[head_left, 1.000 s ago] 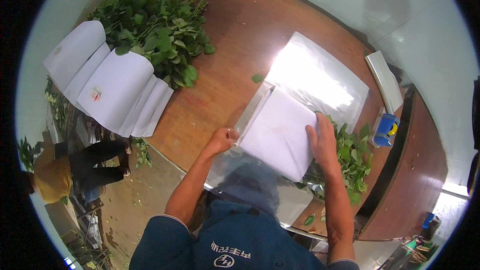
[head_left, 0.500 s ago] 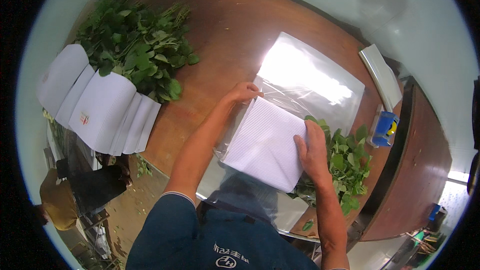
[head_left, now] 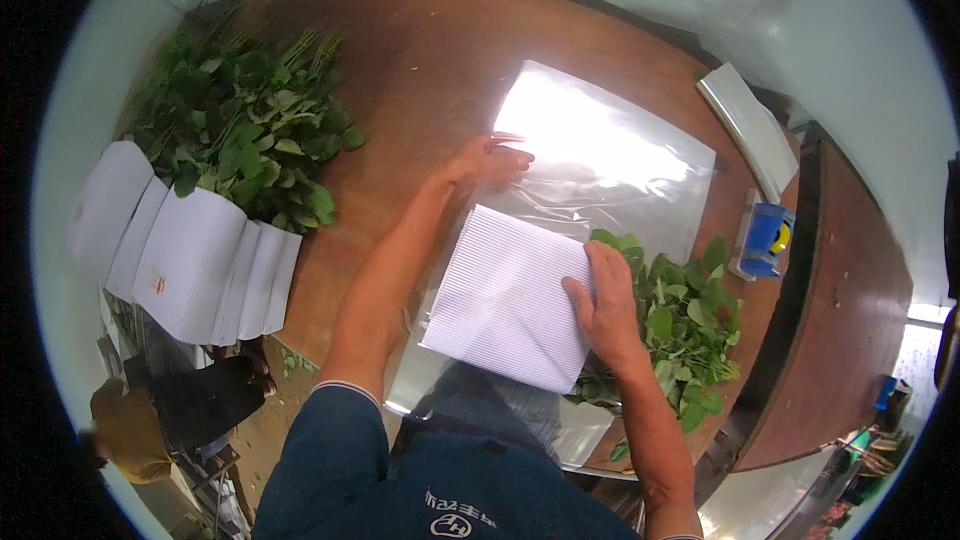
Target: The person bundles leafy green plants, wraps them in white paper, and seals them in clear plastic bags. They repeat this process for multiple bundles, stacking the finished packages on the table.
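Note:
A folded sheet of white corrugated paper (head_left: 510,300) lies before me on clear plastic film (head_left: 610,135). Its right side is held by my right hand (head_left: 612,312), thumb on top and fingers along the edge. A bunch of leafy green stems (head_left: 690,325) sticks out from that side, beside the hand; whatever is inside the paper is hidden. My left hand (head_left: 490,162) is just past the paper's far left corner, over the film's left edge. Its fingers stretch to the right, slightly apart and a little blurred, and nothing shows in them.
A heap of leafy stems (head_left: 240,130) lies on the brown table (head_left: 400,70) at far left, beside a stack of white corrugated sheets (head_left: 190,260). At right are a roll of film (head_left: 750,130) and a blue tape dispenser (head_left: 768,240). A person (head_left: 150,430) is at lower left.
My left hand has let go of the paper's far corner and moved out over the film. My right hand stays on the paper. The whole view has shifted slightly.

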Motion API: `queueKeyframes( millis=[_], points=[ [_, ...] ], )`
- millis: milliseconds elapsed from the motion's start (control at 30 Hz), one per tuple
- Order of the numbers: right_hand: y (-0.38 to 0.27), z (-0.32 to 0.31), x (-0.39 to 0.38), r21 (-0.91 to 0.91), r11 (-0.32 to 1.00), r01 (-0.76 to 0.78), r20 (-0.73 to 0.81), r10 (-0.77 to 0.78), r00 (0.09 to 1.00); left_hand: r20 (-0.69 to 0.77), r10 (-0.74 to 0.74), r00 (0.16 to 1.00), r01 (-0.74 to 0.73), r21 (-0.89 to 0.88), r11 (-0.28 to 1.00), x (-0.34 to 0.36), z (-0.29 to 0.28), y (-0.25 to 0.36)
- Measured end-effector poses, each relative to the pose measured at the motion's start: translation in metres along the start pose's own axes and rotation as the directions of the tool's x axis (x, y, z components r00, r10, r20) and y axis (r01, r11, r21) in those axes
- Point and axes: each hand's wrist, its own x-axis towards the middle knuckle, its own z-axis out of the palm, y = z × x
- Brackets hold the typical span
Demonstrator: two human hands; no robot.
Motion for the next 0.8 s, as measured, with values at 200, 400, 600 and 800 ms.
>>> queueKeyframes(
  millis=[200, 400, 600, 800],
  points=[
    [-0.002, 0.000, 0.000, 0.006, 1.000, -0.019, 0.006, 0.019, 1.000, 0.001, 0.041, 0.999, -0.041, 0.181, 0.983, 0.048, 0.007, 0.036],
    [-0.003, -0.003, -0.001, 0.003, 0.999, -0.043, 0.014, 0.043, 0.999, -0.008, 0.234, 0.972, -0.215, 0.365, 0.906, 0.048, 0.034, 0.087],
    [-0.008, -0.015, 0.000, -0.081, 0.997, 0.006, 0.018, -0.005, 1.000, -0.004, 0.373, 0.928, -0.354, 0.309, 0.883, -0.019, 0.046, 0.129],
    [-0.046, -0.065, 0.055, -0.119, 0.950, 0.288, -0.215, -0.307, 0.927, 0.191, 0.457, 0.869, -0.474, 0.590, 0.654, -0.115, 0.057, 0.140]
  ],
)
